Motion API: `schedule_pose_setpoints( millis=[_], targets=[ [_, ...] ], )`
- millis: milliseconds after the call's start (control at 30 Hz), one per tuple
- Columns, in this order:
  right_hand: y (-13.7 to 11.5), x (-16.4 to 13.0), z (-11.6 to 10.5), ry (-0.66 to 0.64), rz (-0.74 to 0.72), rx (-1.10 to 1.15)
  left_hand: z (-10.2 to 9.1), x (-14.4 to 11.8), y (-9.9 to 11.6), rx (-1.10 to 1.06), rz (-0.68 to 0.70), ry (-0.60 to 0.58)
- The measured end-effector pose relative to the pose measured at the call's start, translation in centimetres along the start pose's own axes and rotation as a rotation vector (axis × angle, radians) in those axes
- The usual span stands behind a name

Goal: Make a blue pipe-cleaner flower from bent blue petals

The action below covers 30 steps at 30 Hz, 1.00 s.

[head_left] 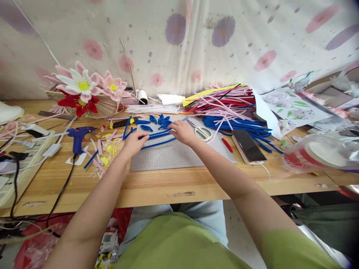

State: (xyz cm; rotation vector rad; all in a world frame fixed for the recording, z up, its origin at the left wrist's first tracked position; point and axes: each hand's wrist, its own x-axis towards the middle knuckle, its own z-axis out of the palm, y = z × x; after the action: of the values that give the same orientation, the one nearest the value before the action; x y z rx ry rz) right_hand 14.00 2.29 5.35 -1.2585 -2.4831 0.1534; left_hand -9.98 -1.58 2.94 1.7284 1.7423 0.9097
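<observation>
My left hand and my right hand both rest on the grey cutting mat and pinch the two ends of blue pipe cleaners lying between them. Several bent blue petal shapes lie just beyond my hands on the mat. Scissors with white handles sit right of my right hand. A big heap of blue, pink and red pipe cleaners fills the far right of the wooden table.
A blue glue gun stands left of the mat among pink and yellow scraps. Pipe-cleaner flowers sit on a fan at the back left. A phone lies right of the mat, a power strip at far left.
</observation>
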Motion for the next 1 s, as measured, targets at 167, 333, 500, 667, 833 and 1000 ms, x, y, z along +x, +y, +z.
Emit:
schedule_pose_setpoints(
  millis=[167,333,500,667,833,1000],
  targets=[
    [1.3,0.2,-0.9,0.114,0.278,0.123,-0.9,-0.4,0.6,0.326,0.101,0.026],
    [0.4,1.3,-0.4,0.146,0.385,0.871,0.1,-0.1,1.7,0.056,-0.02,-0.042],
    [-1.4,2.2,1.2,0.126,0.424,1.298,3.4,-0.1,3.4,-0.529,-0.261,-0.197],
    [-2.2,2.4,1.6,0.126,0.404,1.355,4.7,-0.4,4.2,-0.582,-0.291,-0.217],
    [-2.7,2.4,2.0,0.11,0.402,1.359,4.9,-0.4,3.9,-0.539,-0.255,-0.271],
    [-2.9,2.6,2.8,0.117,0.358,1.325,4.8,-0.3,3.4,-0.506,-0.204,-0.299]
  ],
)
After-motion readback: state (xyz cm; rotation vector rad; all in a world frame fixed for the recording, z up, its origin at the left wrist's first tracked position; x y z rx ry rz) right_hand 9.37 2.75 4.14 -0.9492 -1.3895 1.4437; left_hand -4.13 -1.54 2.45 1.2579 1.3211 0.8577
